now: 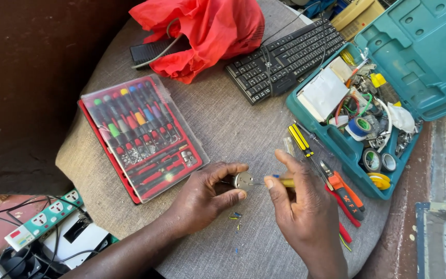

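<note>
Near the table's front edge, the left hand (205, 194) pinches a small round metal motor (243, 180) between thumb and fingers. The right hand (300, 206) grips a yellow-handled screwdriver (285, 182), its thin tip at the motor. The motor looks light, rigid and smooth, so likely slippery; its round sides seem the safest hold. Bits of wire (236, 217) lie just below.

Teal toolbox (429, 46) lid beyond the top edge

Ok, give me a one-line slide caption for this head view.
Left hand pinches a small metal motor while right hand applies a yellow-handled screwdriver, beside a precision screwdriver set.
</note>
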